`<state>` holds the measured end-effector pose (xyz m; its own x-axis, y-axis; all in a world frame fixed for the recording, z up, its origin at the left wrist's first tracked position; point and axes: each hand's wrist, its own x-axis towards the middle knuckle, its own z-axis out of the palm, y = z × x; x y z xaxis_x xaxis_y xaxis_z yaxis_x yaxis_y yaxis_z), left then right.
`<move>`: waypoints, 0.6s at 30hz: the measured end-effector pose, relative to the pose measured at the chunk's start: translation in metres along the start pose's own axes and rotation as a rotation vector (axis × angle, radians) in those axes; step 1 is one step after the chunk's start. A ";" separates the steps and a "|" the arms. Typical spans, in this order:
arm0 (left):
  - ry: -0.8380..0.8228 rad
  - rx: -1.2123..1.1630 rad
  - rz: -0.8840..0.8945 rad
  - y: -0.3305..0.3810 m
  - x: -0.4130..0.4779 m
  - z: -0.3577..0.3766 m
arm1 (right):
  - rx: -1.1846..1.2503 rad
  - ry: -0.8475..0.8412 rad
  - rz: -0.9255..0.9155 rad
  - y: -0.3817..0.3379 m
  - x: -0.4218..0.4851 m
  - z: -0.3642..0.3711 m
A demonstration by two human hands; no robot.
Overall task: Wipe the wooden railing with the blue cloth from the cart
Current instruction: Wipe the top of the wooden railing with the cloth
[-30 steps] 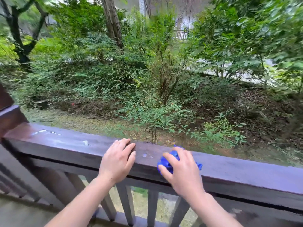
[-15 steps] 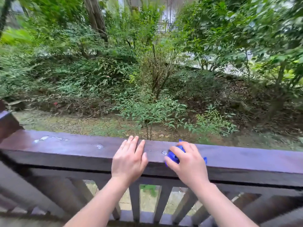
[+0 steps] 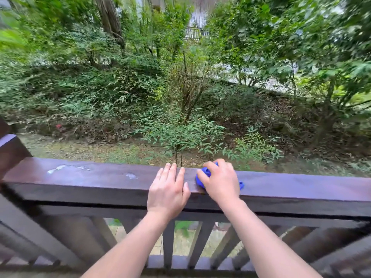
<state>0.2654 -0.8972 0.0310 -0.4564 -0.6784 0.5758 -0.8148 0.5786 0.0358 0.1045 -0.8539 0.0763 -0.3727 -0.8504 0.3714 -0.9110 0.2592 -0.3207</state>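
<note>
While a bunched bright-blue cloth (image 3: pixel 202 174) lies pressed on top of the dark brown wooden railing (image 3: pixel 301 184), a person's right hand (image 3: pixel 219 180) closes over it, fingers curled down around the wad so that only a blue fold at the left and a blue corner at the right show. Just beside it, the left hand (image 3: pixel 168 192) rests flat on the same rail, fingers extended and grasping nothing, apparently as a brace. Running left to right across the head view, the rail's long axis sets the likely line of the wipe. Two pale whitish smears (image 3: pixel 68 168) mark the top of the rail, one small patch close to the left hand and a longer streak well apart toward the left end; both lie leftward of the cloth, with the empty left hand standing between. Any pass toward them would seem to require that hand to lift or slide clear. Rightward, the rail looks unmarked. Beyond it lie shrubs and trees; no cart is in view.
</note>
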 end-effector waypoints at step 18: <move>0.250 0.036 0.052 -0.006 -0.001 0.022 | 0.070 0.061 -0.350 0.033 -0.015 0.010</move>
<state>0.2629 -0.9097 0.0124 -0.3990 -0.5121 0.7606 -0.8069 0.5901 -0.0261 0.0818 -0.8372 0.0511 -0.0523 -0.8525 0.5201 -0.9717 -0.0766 -0.2233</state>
